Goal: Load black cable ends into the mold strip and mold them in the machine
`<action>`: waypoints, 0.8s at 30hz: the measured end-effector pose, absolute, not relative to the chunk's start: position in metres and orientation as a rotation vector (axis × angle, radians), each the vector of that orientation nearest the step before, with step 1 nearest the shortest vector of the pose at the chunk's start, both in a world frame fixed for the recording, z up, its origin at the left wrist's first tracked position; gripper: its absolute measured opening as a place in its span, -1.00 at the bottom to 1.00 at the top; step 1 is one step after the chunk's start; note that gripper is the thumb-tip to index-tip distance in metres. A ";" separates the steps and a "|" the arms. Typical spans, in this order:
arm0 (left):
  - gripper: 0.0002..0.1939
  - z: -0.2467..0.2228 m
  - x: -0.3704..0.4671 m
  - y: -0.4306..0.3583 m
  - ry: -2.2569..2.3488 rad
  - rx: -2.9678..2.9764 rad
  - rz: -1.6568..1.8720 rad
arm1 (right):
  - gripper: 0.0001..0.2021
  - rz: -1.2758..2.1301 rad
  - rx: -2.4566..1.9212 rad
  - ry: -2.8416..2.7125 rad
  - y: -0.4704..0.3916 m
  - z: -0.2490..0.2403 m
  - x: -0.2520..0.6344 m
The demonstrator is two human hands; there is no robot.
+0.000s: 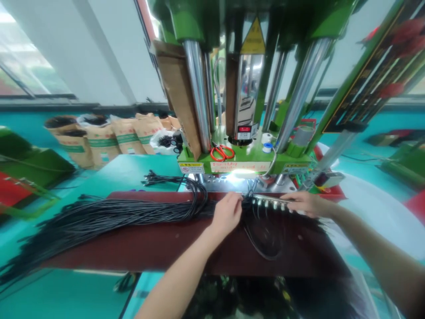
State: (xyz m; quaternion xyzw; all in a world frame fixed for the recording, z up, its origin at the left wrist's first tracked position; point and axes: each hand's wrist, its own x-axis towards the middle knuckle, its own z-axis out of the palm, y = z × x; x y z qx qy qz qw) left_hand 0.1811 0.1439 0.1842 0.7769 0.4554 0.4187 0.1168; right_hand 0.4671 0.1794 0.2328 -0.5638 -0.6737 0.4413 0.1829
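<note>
My left hand [228, 213] is closed in a pinch at the left end of a narrow metal bar [270, 201], where thin black cables gather by the fingertips. Several small pale connector ends sit in a row along the bar. Its right end is gripped by my right hand [307, 204], fingers on top and thumb side hidden. One black cable [259, 250] hangs in a loop between my hands over the dark red board [186, 248]. To the left lies a long bundle of black cables [116, 210], curled over near my left wrist.
A green press [245, 166] with steel columns stands directly behind my hands. Red-handled scissors [222, 153] and a blue-white spool [267, 147] rest on its lower plate. Paper sacks [102, 139] stand at the back left, a red tray [334, 191] at right.
</note>
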 end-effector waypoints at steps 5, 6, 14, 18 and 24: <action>-0.89 0.167 0.157 0.158 1.481 2.005 1.319 | -0.74 1.123 -1.383 -2.474 0.228 0.224 0.437; -0.89 0.165 0.155 0.160 1.479 1.978 1.329 | -0.75 1.023 -1.334 -2.543 0.234 0.220 0.432; -0.87 0.165 0.157 0.160 1.515 1.978 1.268 | -0.73 0.664 -1.298 -2.604 0.240 0.195 0.425; -0.86 0.165 0.162 0.157 1.522 2.038 1.301 | -0.74 0.543 -1.363 -2.592 0.238 0.197 0.423; -0.87 0.164 0.168 0.153 1.547 2.107 1.257 | -0.69 0.281 -1.367 -2.381 0.248 0.212 0.403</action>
